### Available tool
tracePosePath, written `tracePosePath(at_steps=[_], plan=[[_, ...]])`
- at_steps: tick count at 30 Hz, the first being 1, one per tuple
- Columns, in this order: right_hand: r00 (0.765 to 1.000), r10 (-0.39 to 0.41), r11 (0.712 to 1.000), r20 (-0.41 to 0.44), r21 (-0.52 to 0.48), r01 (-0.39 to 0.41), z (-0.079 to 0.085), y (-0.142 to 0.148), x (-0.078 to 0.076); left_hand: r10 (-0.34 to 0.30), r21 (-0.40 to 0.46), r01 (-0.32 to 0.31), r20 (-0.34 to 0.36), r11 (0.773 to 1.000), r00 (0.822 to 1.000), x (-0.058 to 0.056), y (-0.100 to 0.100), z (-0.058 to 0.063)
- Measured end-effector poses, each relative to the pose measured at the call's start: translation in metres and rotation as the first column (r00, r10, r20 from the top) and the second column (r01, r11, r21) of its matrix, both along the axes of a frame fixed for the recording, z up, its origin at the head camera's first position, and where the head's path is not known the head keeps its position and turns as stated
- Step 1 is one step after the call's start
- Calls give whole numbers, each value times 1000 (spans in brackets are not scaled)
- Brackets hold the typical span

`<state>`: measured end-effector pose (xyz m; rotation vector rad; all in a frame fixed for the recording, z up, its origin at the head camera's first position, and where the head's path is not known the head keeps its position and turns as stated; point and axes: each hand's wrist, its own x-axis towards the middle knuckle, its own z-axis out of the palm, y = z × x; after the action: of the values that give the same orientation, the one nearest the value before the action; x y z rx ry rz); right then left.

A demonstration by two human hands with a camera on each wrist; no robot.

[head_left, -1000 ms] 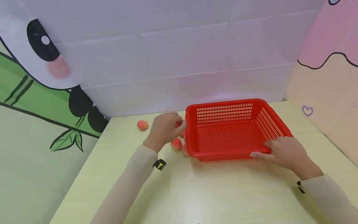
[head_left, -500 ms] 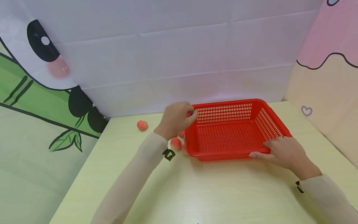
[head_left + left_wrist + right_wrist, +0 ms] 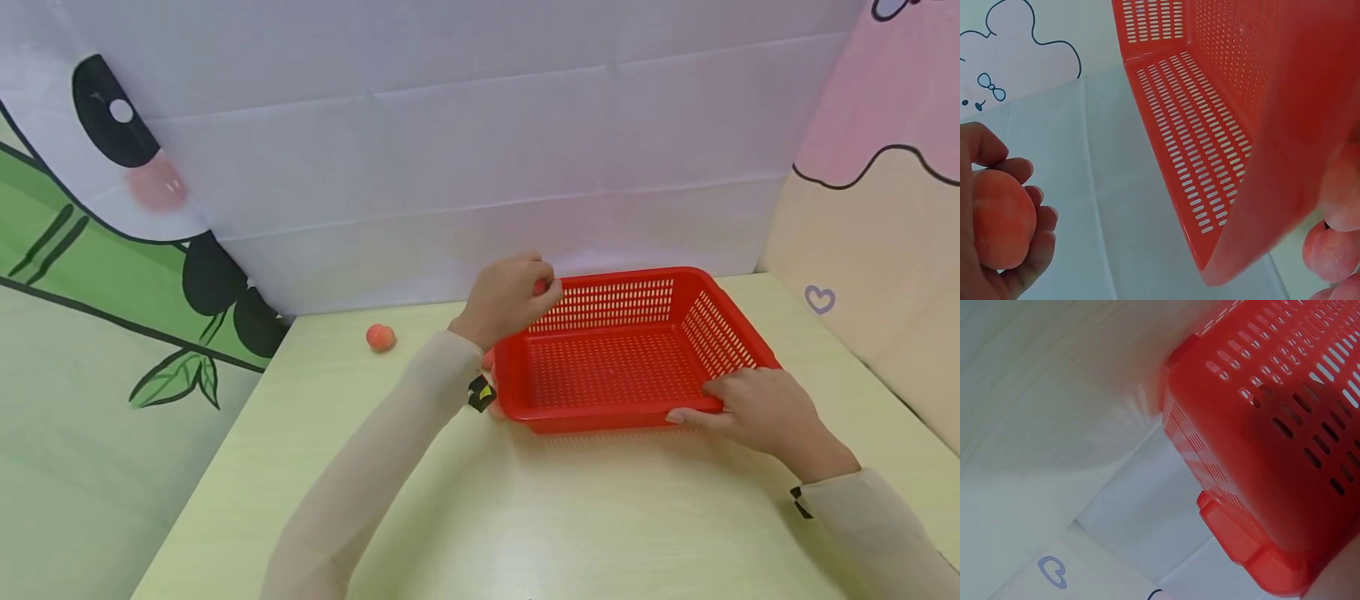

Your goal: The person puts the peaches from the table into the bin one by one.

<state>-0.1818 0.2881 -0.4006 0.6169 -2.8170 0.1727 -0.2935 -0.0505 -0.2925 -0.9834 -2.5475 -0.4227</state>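
My left hand [image 3: 506, 300] is raised over the left back corner of a red plastic basket [image 3: 600, 417], with its fingers curled round a peach [image 3: 1004, 219]. In the left wrist view that peach sits in the palm, apart from the basket wall. My right hand [image 3: 765, 412] grips the basket's rim at the near right corner, thumb along the front edge. No fruit shows on the basket's slotted floor. Several more peaches [image 3: 1330, 251] lie against the outside of the basket's left wall, mostly hidden by my left arm in the head view.
A single peach [image 3: 380, 337] lies farther left on the pale wooden table [image 3: 585, 517]. A printed cloth backdrop [image 3: 450, 167] stands along the table's back edge, and another printed panel [image 3: 885, 275] rises at the right side.
My left hand, with the peach in it, has moved up and right from beside the basket to over its left back corner. The right hand and basket stay practically in place.
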Motion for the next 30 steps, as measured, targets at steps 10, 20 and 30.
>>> tracePosePath(at_steps=[10, 20, 30], plan=[[1000, 11, 1000, -5, -6, -11, 2, -3, 0, -7, -3, 7, 69, 1000, 998, -14, 15, -4], [1000, -2, 1000, 1, 4, 2, 2, -3, 1, -22, -52, 30, 132, 998, 991, -29, 32, -8], [1000, -6, 1000, 5, 9, 6, 1, -2, 1, -16, -70, 29, 176, 997, 984, -41, 40, -19]])
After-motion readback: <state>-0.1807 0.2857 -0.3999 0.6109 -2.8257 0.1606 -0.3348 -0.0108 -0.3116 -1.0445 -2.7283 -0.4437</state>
